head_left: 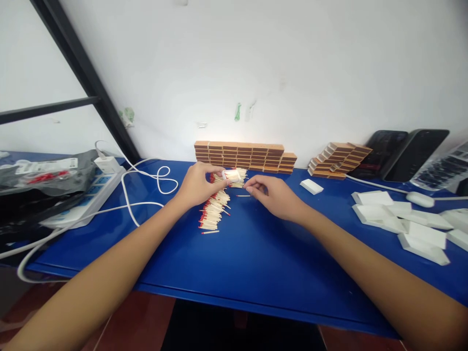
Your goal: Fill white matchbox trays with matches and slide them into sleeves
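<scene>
My left hand (201, 184) grips a small white matchbox tray (231, 175) between thumb and fingers, and pale matchsticks lie in it. Under and in front of this hand spreads a long pile of matches (212, 210) with red heads; more matches sit behind the tray. My right hand (272, 195) is just right of the tray, fingers curled and fingertips pinched together. A single match (243, 196) lies by these fingertips, its right end close to them. Whether anything is between the fingers cannot be made out.
Stacked matchboxes (241, 155) line the wall, with a leaning stack (338, 161) farther right. One white tray (311, 186) lies alone; several more trays (395, 214) are heaped at right. White cables (127, 195), a power strip (104, 190) and a dark bag (47, 190) occupy the left.
</scene>
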### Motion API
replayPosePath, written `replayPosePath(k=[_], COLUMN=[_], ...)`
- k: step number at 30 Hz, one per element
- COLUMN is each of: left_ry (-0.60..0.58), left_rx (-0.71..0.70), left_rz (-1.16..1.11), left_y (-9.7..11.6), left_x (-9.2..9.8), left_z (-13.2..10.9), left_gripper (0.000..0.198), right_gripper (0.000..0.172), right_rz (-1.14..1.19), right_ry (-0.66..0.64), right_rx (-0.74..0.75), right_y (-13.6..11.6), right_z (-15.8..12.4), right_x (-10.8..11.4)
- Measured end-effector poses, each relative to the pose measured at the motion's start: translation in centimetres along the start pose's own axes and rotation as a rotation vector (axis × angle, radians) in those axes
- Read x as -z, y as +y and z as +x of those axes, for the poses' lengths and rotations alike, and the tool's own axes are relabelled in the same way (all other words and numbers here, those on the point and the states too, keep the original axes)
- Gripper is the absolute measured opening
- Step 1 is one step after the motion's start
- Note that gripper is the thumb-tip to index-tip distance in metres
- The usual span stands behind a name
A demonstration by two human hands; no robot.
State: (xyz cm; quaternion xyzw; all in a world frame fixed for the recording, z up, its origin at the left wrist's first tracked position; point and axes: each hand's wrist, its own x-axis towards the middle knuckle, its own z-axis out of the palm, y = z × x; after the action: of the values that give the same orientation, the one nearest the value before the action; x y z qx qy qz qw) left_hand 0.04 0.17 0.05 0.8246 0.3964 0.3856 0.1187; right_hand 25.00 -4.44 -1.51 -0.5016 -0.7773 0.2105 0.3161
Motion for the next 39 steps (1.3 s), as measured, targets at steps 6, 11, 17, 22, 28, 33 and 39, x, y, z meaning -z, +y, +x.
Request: replayPosePath(k=[6, 11, 17, 22, 28, 33, 39], left_ry=[0.007, 0.021, 0.034, 0.012, 0.008, -0.02, -0.049], left_rx=[-0.022, -0.032, -0.01, -0.012, -0.066, -0.088, -0.094], left_rz=[-0.04, -0.03, -0.016, 0.0, 0.155, 0.179, 0.156], left_y=[0.1, 0.1, -0.1, -0.1, -0.9, -1.0, -0.5], left_x=[0.3, 0.4, 0.4, 0.3, 0.2, 0.1, 0.2], left_z=[0.1, 0.1, 0.1, 0.1, 0.1, 0.0, 0.1], left_gripper=[0.021, 0.022, 0.023, 0.022, 0.025, 0.026, 0.026], right_gripper=[0.014, 0.009, 0.016, 0.013, 0.015, 0.019, 0.019], right_rz=[0.106, -0.136, -0.178, -0.192, -0.245, -0.309, -0.343], right_ry=[0.041, 0.026, 0.027, -0.041, -0.087, -0.11, -0.096], right_rx=[-0.127, -0.054, -0.033, -0.038, 0.071, 0.143, 0.197], right_y=[0.6, 1.2, 1.7, 1.6, 2.0, 2.7, 2.6], right_z=[0.3, 0.2, 0.2, 0.3, 0.2, 0.1, 0.1], right_x=[-0.5, -0.6, -0.9, -0.9, -0.5, -0.6, -0.1])
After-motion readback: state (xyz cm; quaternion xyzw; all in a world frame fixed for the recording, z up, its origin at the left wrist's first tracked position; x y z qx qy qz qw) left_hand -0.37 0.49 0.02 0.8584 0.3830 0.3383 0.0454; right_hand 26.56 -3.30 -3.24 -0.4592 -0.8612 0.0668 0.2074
